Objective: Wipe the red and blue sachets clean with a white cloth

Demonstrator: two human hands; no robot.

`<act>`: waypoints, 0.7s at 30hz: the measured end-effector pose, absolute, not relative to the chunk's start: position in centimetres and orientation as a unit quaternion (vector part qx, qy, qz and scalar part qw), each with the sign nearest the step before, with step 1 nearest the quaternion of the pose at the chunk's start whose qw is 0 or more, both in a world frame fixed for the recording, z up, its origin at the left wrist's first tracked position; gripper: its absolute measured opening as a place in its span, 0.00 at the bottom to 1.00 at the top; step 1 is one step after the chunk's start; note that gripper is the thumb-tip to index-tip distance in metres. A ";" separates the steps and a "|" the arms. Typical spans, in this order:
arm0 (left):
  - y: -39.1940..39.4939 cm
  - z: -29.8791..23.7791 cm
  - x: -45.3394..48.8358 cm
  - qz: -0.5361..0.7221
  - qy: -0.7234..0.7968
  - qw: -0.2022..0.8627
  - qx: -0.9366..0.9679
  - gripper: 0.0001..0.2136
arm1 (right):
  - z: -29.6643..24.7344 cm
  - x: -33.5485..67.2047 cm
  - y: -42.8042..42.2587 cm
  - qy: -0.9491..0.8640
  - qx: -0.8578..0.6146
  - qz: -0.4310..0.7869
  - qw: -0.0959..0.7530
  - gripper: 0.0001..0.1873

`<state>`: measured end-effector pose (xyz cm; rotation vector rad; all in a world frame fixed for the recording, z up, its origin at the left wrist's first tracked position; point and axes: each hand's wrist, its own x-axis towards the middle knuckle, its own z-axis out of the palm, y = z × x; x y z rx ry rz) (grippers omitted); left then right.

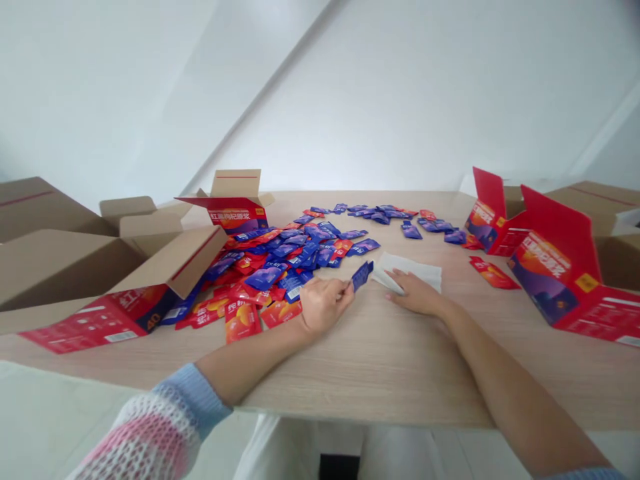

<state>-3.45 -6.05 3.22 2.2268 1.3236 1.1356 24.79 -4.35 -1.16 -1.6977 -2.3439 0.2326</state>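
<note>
Far left of the fingers, open brown cardboard cartons (55,273) sit at the edge of a pale wood-grain table (385,380). A red printed carton (85,325) lies on its side against them, and an open red-and-blue box (235,213) stands behind. Just left of the fingers of the left hand (323,305) spreads a heaped pile of red and blue sachets (260,280).

The left fingers (345,290) are closed in a pinch on a small blue sachet (362,276), holding it by its lower end. Its long axis tilts from those fingertips up and to the right, with the free end pointing away from the person, toward the right hand. It looks light, thin and soft, a film pouch likely to flex and perhaps slip, so its flat faces near one end seem the surest place to pinch.

Just right of the sachet, a flat white sheet (410,272) lies under the right hand (415,295), whose fingers (395,281) are extended and relaxed, gripping nothing. Beyond those fingertips, loose blue sachets (383,215) scatter across the table. Farther right are a red printed box (493,223), a lone red sachet (493,273), a larger red printed box (555,267) and, at the far edge of the view, a brown cardboard carton (605,213).
</note>
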 end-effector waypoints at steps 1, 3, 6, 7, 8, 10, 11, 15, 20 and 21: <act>-5.3 3.8 -4.0 0.404 0.464 0.141 0.776 0.12 | -1.1 24.7 -4.4 -0.801 -0.582 0.083 0.118 0.37; -3.7 5.2 -5.4 0.436 0.466 0.109 0.762 0.12 | -1.0 24.6 -4.5 -0.801 -0.581 0.085 0.118 0.35; -1.1 7.1 -8.1 0.487 0.487 0.025 0.725 0.12 | -0.8 24.6 -4.5 -0.809 -0.566 0.083 0.134 0.33; -0.3 7.6 -9.2 0.496 0.498 -0.007 0.711 0.12 | -0.7 24.6 -4.4 -0.812 -0.560 0.083 0.144 0.32; 0.6 7.9 -10.2 0.499 0.510 -0.039 0.700 0.12 | -0.7 24.7 -4.4 -0.813 -0.555 0.083 0.154 0.30; 2.0 8.2 -12.3 0.499 0.529 -0.094 0.681 0.12 | -0.7 24.7 -4.3 -0.813 -0.550 0.086 0.170 0.28; 2.6 8.2 -13.3 0.496 0.536 -0.118 0.673 0.12 | -0.7 24.8 -4.3 -0.812 -0.550 0.089 0.174 0.27; 4.1 8.0 -16.0 0.492 0.560 -0.198 0.636 0.11 | -0.8 24.8 -4.2 -0.813 -0.549 0.096 0.169 0.27; 3.9 7.7 -16.1 0.477 0.561 -0.211 0.642 0.11 | -1.3 25.0 -3.9 -0.816 -0.547 0.101 0.158 0.29; 3.8 7.7 -15.8 0.473 0.561 -0.203 0.648 0.10 | -1.3 25.1 -3.9 -0.817 -0.546 0.101 0.157 0.29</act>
